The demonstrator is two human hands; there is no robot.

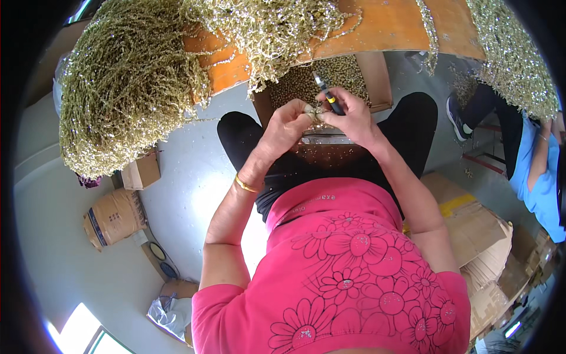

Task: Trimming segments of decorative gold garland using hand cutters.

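My left hand [287, 128] is closed in a pinch over my lap. Its fingertips meet those of my right hand [355, 122] around a small pale golden piece, too small to make out. Tucked in the fingers of my right hand is a black pen-shaped tool [335, 105] with yellow bands and a light-coloured far end. Just beyond both hands, a cardboard box [377, 79] holds a mass of small round golden-brown pieces [345, 74], which look like beads or bells.
Glittery gold strands [127, 76] hang thickly over the far left edge of an orange-brown table [389, 26]; another bunch [516, 56] hangs at right. A person in blue [539, 171] sits to the right. Cardboard boxes [471, 236] stand at lower right, a brown package [115, 218] at left.
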